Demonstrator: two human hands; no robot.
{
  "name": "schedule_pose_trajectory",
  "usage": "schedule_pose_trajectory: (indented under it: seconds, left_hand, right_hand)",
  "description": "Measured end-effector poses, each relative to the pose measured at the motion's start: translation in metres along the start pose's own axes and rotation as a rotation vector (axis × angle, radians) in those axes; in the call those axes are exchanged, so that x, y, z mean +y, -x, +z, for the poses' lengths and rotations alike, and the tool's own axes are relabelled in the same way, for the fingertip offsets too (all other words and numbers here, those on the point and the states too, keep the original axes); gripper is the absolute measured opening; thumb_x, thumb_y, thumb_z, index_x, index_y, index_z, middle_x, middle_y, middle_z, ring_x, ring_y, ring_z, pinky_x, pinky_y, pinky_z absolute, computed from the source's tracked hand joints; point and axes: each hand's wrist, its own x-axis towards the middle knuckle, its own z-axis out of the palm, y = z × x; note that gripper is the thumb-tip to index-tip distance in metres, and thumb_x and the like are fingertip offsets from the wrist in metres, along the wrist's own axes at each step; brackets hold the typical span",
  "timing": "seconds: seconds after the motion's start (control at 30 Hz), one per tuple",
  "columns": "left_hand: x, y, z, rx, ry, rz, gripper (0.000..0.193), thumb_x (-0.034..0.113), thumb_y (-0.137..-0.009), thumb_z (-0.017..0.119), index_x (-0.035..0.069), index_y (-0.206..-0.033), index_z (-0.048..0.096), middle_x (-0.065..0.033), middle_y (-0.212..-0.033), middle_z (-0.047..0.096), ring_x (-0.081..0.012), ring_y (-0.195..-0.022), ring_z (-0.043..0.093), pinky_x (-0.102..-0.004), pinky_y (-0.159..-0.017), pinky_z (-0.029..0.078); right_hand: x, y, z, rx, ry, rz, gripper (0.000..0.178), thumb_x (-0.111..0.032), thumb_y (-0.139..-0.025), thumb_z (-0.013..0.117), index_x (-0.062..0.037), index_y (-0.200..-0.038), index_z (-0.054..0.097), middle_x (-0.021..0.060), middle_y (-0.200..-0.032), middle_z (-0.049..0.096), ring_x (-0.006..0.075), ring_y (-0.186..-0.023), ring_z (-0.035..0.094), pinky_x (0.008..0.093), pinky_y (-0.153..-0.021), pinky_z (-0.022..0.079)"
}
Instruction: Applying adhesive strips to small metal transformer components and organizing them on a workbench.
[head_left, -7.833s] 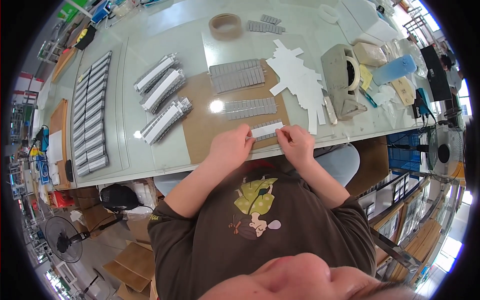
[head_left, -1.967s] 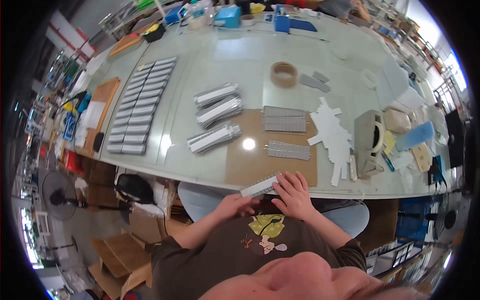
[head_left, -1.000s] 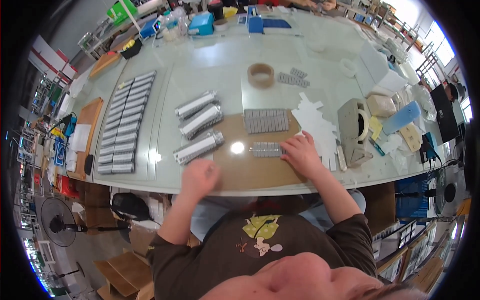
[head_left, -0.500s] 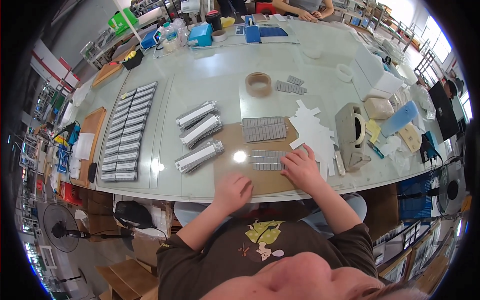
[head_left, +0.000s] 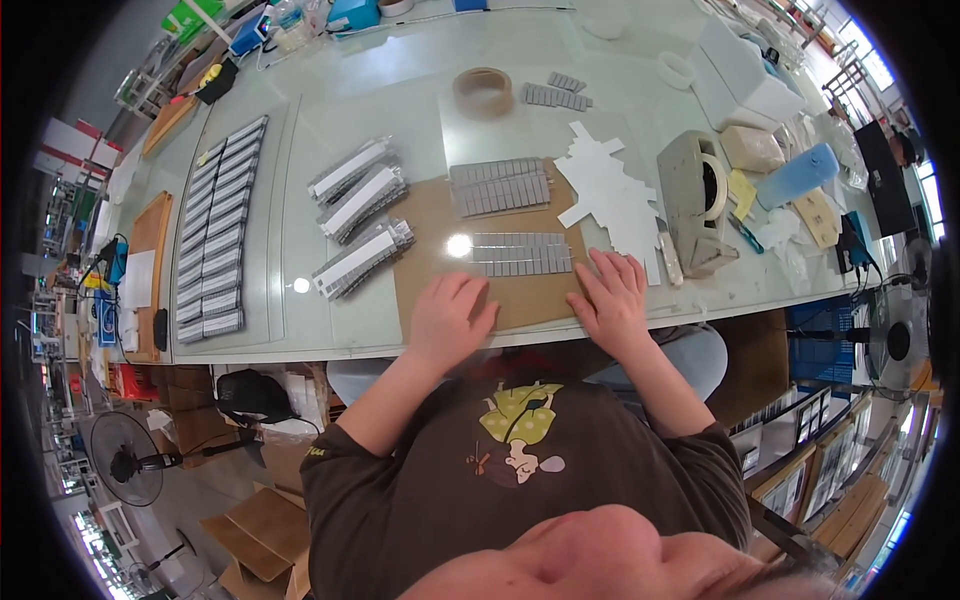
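Brown rectangular board lies partly under the left hand, whose grip is loose, thumb parted from fingers, over its near left part; at its right edge the right hand has a slack, spread, empty grip. On the board, between and just beyond the hands, lies a grey two-row segmented panel; across its far edge rests a stack of similar grey segmented panels. Left of the board, on the glossy pale-green tabletop, sit three grey bundles topped with white bands; right of it, overlapping white paper strips; beyond it, a brown tape roll
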Motion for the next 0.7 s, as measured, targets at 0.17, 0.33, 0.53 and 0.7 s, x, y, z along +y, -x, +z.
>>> schedule_pose_trajectory:
  seconds: [0.17,0.33,0.53,0.7]
  left_hand:
    - [-0.005,-0.018,0.002,0.023,-0.011,0.031,0.042,0.021,-0.082,0.081,0.002,-0.118,0.069,-0.0129,-0.113,0.063,-0.0344,-0.102,0.062,-0.0436,-0.089,0.053]
    - [-0.004,-0.012,0.004,0.012,-0.012,0.017,0.046,0.023,-0.082,0.082,0.003,-0.121,0.068,-0.0125,-0.117,0.063,-0.0345,-0.107,0.061,-0.0448,-0.095,0.05]
    - [-0.002,-0.02,0.005,-0.019,-0.054,0.052,0.055,0.033,-0.081,0.082,0.004,-0.126,0.067,-0.0123,-0.126,0.061,-0.0355,-0.116,0.057,-0.0478,-0.101,0.047]
    - [0.001,-0.048,0.021,-0.111,-0.017,0.151,0.066,0.044,-0.08,0.081,0.004,-0.13,0.065,-0.0126,-0.137,0.056,-0.0354,-0.128,0.05,-0.051,-0.108,0.04]
  right_hand:
    - [0.007,-0.004,0.007,-0.004,-0.068,0.065,0.04,-0.026,-0.091,0.074,-0.006,-0.125,0.071,0.0167,-0.141,0.059,0.0375,-0.128,0.053,0.0522,-0.111,0.038]
    - [-0.002,-0.006,0.004,-0.009,-0.062,-0.013,0.039,-0.027,-0.088,0.076,-0.0075,-0.123,0.072,0.0157,-0.139,0.06,0.0348,-0.127,0.054,0.0551,-0.113,0.036]
    - [-0.003,0.006,0.003,-0.028,-0.007,-0.022,0.037,-0.029,-0.09,0.075,-0.0094,-0.122,0.073,0.014,-0.14,0.06,0.0331,-0.129,0.054,0.0563,-0.115,0.034]
    - [-0.004,0.005,0.005,-0.021,0.005,-0.03,0.036,-0.03,-0.092,0.074,-0.01,-0.122,0.073,0.0138,-0.14,0.06,0.0323,-0.129,0.054,0.0563,-0.115,0.034]
